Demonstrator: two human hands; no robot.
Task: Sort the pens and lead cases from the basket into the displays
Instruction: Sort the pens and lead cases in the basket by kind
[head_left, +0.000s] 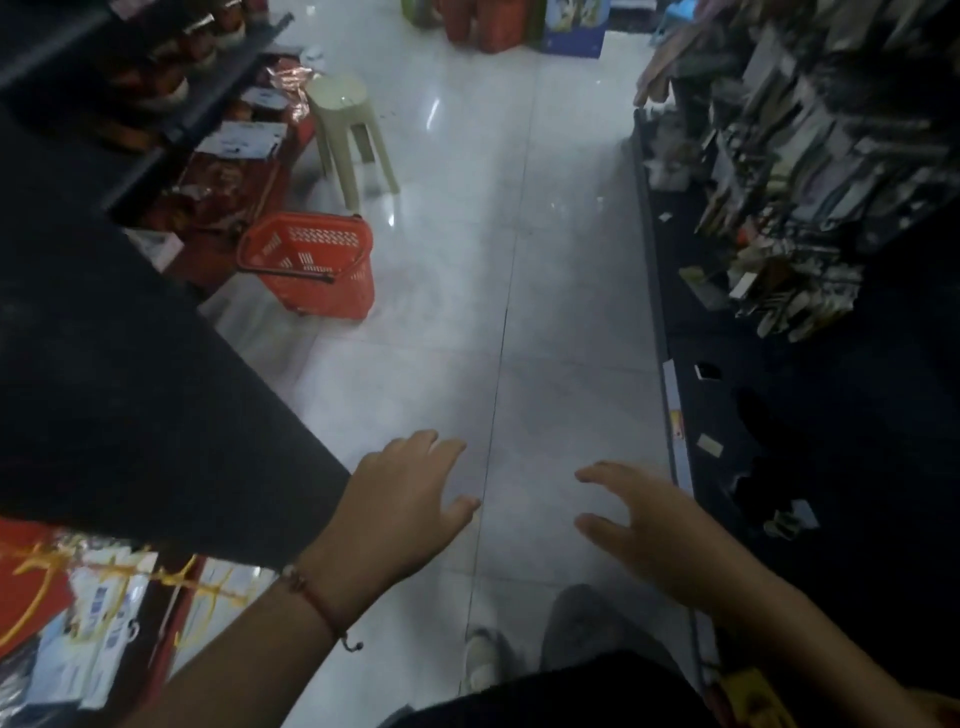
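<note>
Both hands are empty right now, left hand (410, 493) and right hand (644, 525) spread loosely over the floor at lower centre. The red basket (311, 265) sits on the tiles left of centre, well apart from them, probably parked within reach of the displays (789, 182) at upper right.

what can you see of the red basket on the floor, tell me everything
The red basket looks like moulded plastic, with slotted, perforated walls and a dark handle folded down across its open top. It stands upright on the pale tiled floor beside the left-hand shelving, just in front of a beige plastic stool. Its inside looks empty, though the view is blurred. Neither hand touches it.
</note>
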